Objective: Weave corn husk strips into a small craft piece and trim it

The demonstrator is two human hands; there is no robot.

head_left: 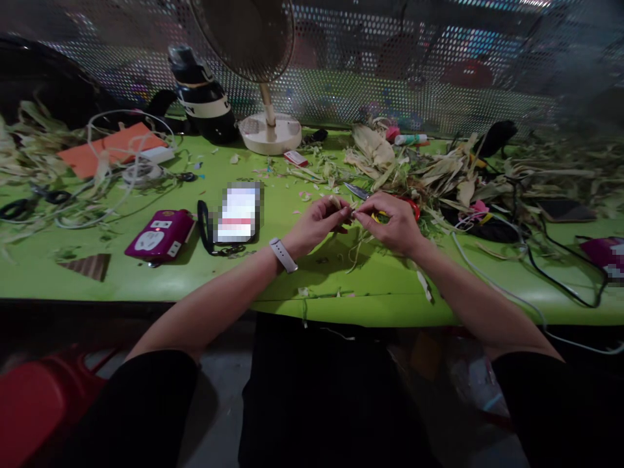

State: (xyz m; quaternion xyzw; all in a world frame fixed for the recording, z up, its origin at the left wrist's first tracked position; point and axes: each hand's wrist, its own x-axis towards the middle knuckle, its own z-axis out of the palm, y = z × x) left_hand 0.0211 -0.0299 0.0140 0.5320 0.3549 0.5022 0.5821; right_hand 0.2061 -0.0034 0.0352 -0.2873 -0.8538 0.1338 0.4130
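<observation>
My left hand (319,224), with a pale watch on its wrist, is closed in a pinch over the green table. Facing it, my right hand (392,221) pinches too, the fingertips of both almost meeting. Between them is a small pale husk piece (335,202), partly hidden by the fingers; its exact shape is too small to tell. Thin pale strands (358,250) lie or hang below the hands. Just behind my right hand lie scissors (358,190) with a pointed metal blade and red and yellow handles, partly covered by the hand.
A heap of dried corn husks (453,175) spreads at the back right. Left of my hands lie a lit phone (238,214) and a purple power adapter (160,237). A fan (270,133) and a black bottle (205,107) stand behind. Black scissors (34,201) and cables lie further out.
</observation>
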